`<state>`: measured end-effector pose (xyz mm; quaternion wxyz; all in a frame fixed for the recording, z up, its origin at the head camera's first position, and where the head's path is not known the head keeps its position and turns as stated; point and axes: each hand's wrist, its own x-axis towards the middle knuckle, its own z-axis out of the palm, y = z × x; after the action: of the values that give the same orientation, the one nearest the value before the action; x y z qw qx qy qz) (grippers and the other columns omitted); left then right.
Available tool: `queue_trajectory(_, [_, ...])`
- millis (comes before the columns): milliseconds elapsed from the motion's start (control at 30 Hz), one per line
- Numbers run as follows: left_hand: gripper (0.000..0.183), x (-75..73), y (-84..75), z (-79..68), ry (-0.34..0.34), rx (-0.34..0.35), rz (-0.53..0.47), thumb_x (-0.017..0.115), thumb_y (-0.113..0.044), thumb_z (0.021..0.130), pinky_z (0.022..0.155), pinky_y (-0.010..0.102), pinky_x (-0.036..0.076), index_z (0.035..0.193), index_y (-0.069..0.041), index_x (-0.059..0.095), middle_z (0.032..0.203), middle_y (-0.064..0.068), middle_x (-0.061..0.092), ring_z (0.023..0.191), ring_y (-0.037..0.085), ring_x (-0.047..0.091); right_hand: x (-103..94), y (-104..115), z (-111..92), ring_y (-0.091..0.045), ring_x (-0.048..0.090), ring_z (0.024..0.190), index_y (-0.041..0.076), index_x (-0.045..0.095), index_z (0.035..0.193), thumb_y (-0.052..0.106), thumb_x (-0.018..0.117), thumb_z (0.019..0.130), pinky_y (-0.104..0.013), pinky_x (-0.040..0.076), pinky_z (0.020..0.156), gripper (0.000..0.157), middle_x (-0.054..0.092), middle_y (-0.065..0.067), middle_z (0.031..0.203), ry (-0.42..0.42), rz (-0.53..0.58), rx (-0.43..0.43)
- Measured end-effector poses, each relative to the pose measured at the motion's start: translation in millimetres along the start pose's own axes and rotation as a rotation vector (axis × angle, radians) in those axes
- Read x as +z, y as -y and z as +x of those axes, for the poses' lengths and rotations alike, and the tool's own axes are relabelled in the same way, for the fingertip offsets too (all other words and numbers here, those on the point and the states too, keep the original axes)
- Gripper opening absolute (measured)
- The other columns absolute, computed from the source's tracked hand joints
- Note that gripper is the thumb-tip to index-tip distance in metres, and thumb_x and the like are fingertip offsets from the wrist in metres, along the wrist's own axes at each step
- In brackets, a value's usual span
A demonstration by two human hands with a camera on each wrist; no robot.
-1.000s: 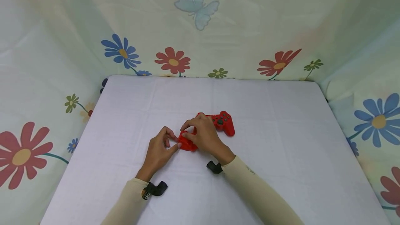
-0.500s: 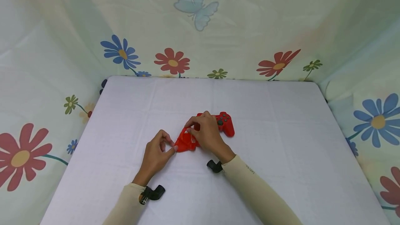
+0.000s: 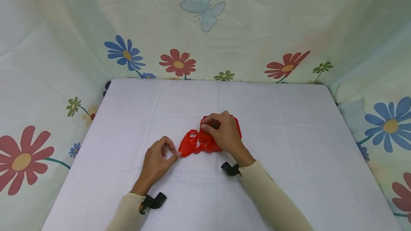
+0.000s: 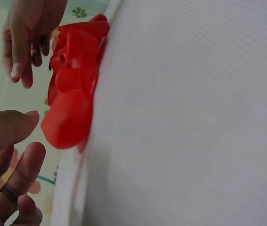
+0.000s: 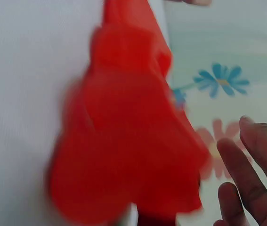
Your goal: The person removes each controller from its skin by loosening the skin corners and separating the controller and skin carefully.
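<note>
A red, soft-looking controller cover [image 3: 187, 144] with cut-out holes lies spread on the table in the head view. Its rounded left end is beside the thumb and fingers of my left hand [image 3: 157, 163], which stand parted in the left wrist view. My right hand [image 3: 226, 134] hovers over the cover's right part and a red game controller [image 3: 238, 128], hiding most of the controller. Loosely bent right fingers [image 4: 18, 52] hang apart from the cover in the left wrist view. The cover [image 5: 128, 117] looks blurred in the right wrist view, with the right fingers off to one side.
The white-covered table [image 3: 279, 117] has a floral curtain [image 3: 244, 38] behind it and at both sides. A black wrist camera [image 3: 157, 200] sits on the left wrist and another black camera [image 3: 229, 169] on the right.
The cover has been spread flatter, its left end now fully showing. My right hand has moved right, over the controller. My left hand has shifted slightly left and toward me.
</note>
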<state>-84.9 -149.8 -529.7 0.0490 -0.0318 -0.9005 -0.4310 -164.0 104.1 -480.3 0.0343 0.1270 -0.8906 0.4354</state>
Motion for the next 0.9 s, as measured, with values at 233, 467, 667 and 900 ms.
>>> queue_trajectory(233, [0.026,5.7,-25.4,19.5,0.0,0.105,-0.01,0.088,-0.024,0.088,0.069,0.03,0.044,0.101,-0.025,0.066,0.092,0.0,0.068,0.083,0.014,0.053,-31.7,-16.1,-23.4,-0.023,0.062,0.099,0.021,0.08,0.107,0.024,0.082,0.095,-0.036,0.05,0.08,0.012,0.077,0.001,0.099,-0.098,0.06,0.085])
queue_trajectory(467, [0.023,26.2,-57.9,52.9,0.076,0.229,-0.012,0.087,-0.027,0.09,0.068,0.031,0.044,0.102,-0.024,0.068,0.093,0.005,0.069,0.087,0.026,0.059,-31.4,-31.5,-55.6,-0.02,0.065,0.094,0.021,0.079,0.105,0.019,0.083,0.094,-0.041,0.047,0.086,0.012,0.08,0.002,0.096,-0.147,0.039,0.154])
queue_trajectory(667, [0.024,46.3,-71.3,72.6,0.136,0.274,0.05,0.087,-0.03,0.091,0.067,0.028,0.045,0.101,-0.025,0.065,0.09,-0.001,0.067,0.086,0.02,0.058,-19.8,-39.6,-71.9,-0.018,0.063,0.096,0.024,0.079,0.108,0.017,0.088,0.088,-0.034,0.047,0.081,0.023,0.08,0.004,0.103,-0.085,0.02,0.232])
queue_trajectory(900, [0.025,59.7,-81.7,77.6,0.153,0.309,0.071,0.087,-0.029,0.091,0.07,0.028,0.046,0.102,-0.022,0.065,0.093,-0.006,0.072,0.087,0.016,0.056,-11.2,-41.7,-75.2,-0.021,0.059,0.095,0.022,0.078,0.11,0.016,0.093,0.082,-0.033,0.047,0.08,0.032,0.075,-0.001,0.103,-0.045,0.017,0.264])
